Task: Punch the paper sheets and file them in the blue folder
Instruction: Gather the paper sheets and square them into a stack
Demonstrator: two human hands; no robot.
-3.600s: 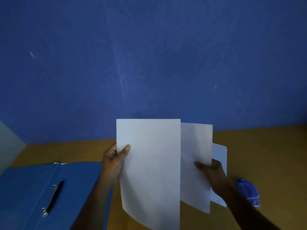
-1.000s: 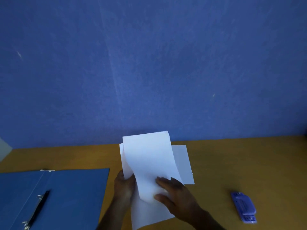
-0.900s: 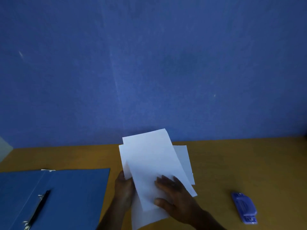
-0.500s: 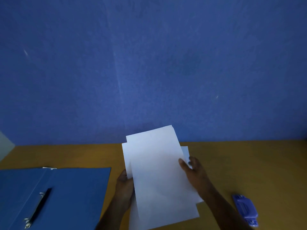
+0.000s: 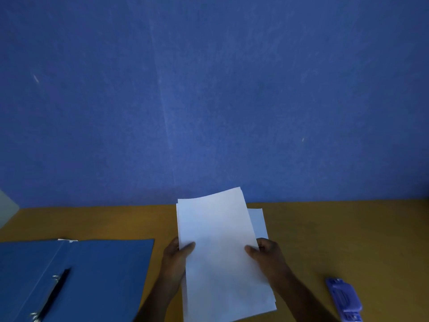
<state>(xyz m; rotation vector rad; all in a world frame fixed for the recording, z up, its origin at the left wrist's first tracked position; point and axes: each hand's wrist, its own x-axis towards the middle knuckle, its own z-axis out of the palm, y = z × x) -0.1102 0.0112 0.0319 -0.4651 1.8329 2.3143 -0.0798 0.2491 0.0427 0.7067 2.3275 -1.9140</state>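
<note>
A stack of white paper sheets (image 5: 220,238) is held above the wooden table, gripped on both long edges. My left hand (image 5: 177,254) pinches the left edge with the thumb on top. My right hand (image 5: 267,254) clasps the right edge. One more white sheet (image 5: 258,220) peeks out behind the stack on the right, offset from the rest. The blue folder (image 5: 104,275) lies open on the table at the left, its black ring clip (image 5: 54,293) showing. A blue hole punch (image 5: 344,299) sits on the table at the lower right.
The wooden table (image 5: 348,233) runs up to a blue wall (image 5: 209,89) just behind the sheets. A pale object (image 5: 7,210) shows at the far left edge.
The loose, fanned sheets have been gathered into one stack. My right hand slid from the sheets' face to their right edge, and my left thumb came onto the top sheet.
</note>
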